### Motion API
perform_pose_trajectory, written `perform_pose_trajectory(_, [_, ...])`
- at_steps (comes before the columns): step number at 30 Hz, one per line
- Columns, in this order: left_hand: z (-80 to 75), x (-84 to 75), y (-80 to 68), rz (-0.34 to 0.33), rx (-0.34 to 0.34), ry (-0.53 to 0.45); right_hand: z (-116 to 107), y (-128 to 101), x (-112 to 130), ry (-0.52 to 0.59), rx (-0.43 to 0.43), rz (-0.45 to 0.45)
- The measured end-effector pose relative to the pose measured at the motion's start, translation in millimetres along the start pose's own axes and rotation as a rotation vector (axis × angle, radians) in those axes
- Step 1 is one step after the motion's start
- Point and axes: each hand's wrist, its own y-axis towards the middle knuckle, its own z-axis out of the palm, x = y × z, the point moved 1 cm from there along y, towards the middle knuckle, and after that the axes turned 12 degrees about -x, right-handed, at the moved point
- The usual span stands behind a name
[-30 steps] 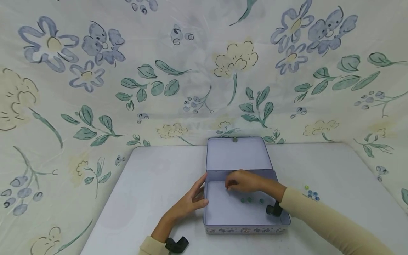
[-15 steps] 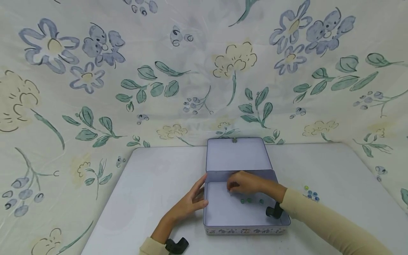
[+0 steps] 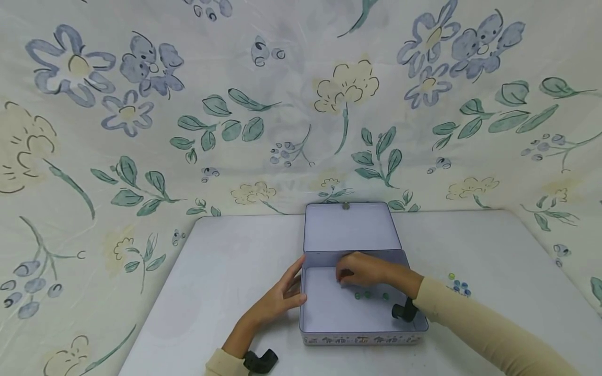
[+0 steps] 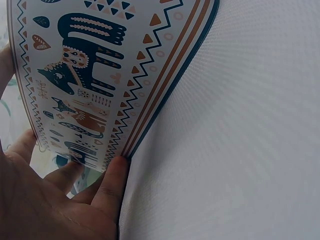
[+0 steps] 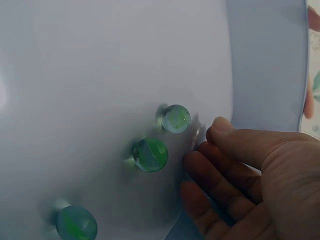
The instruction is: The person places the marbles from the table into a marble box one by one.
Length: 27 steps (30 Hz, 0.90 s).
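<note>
Little has moved: left hand point(image 3: 282, 297) stays flat, bracing the tin box point(image 3: 310, 324); right hand point(image 3: 364, 269) hovers loosely curled, empty, beside green marbles point(image 5: 150, 154).

The open lavender metal tin point(image 3: 324, 313) sits mid-worktop, its raised lid point(image 3: 350, 230) walling off the far side, so the way in is from above or over the low front and side walls. Inside, the right hand point(image 3: 362, 269) fills the far left part, and three green glass marbles point(image 5: 150, 154) lie in a row on the floor just beside its fingers; the near half of the floor is bare. The left hand point(image 3: 282, 297) rests against the tin's left outer wall, blocking that flank. Right of the tin, small blue and green marbles point(image 3: 458, 284) lie on the pale grey worktop point(image 3: 226, 271); the left stretch lies bare.
</note>
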Motion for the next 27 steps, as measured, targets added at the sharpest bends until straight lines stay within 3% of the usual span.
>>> perform_pose_trajectory(27, [0.5, -0.4, 0.7, 0.013, 0.001, -0.005, 2.6, -0.6, -2.2, -0.040, 0.009, 0.002])
